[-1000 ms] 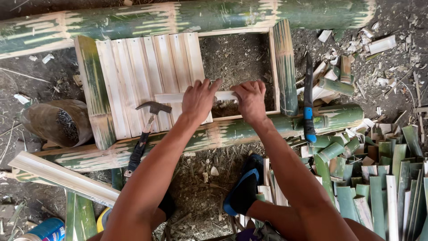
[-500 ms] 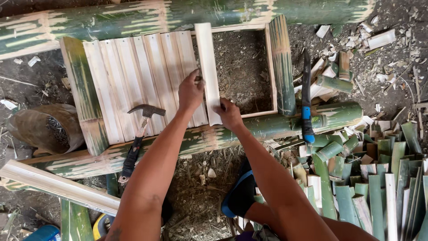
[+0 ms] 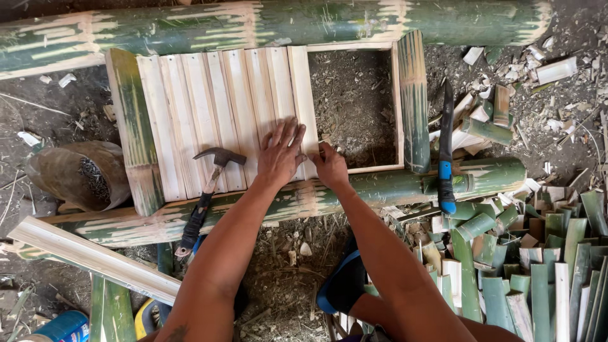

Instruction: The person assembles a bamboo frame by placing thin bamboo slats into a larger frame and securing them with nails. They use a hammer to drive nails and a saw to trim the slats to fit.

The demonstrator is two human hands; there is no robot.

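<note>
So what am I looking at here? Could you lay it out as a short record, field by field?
Setting: dirt ground littered with bamboo chips
Frame: rectangular frame of thick green bamboo poles
Slats: row of pale split bamboo slats filling the frame's left part; right part open
Left hand: left hand flat on the slats, fingers spread
Right hand: right hand at the lower end of the rightmost pale slat
Tools: black-handled claw hammer lying on the slats; blue-handled long knife resting on the frame's right side
Spare stock: pile of cut green bamboo pieces at the right
</note>
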